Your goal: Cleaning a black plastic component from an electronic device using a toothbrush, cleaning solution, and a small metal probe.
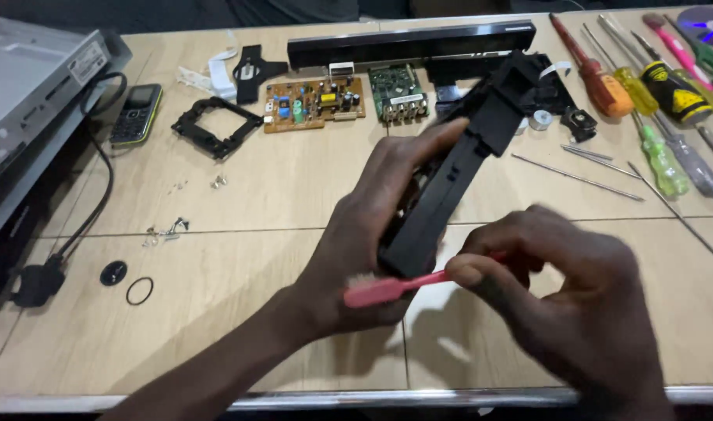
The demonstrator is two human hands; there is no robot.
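- While the left hand (364, 234) grips the long black plastic frame part (458, 168) tilted up off the pale wooden worktop (255, 195), its lower end is presented for brushing.
- Closed around a pink toothbrush (395, 288), the right hand (559, 288) sets the bristles against that lower end, between both hands.
- Screwdrivers (652, 101) and circuit boards (314, 103) lie well apart behind.

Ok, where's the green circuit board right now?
Head view, far centre of the table: the green board lies right of the brown board, just below the long black panel.
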